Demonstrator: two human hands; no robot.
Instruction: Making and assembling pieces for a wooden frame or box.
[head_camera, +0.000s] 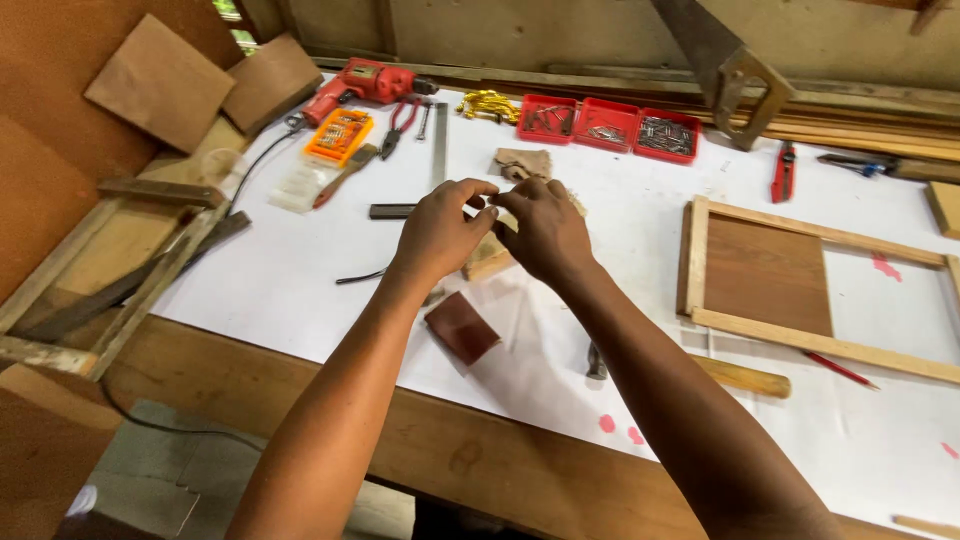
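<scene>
Orange bit case (339, 135) beside drill (362, 84)

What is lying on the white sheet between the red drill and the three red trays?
In the head view, between the red drill and the red trays lie red-handled pliers, a metal ruler and a yellow coil.

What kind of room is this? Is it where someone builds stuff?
Most likely a woodworking shop. On the bench sit a red drill, a wooden frame and red trays of small metal bits, and a saw hangs above.
</scene>
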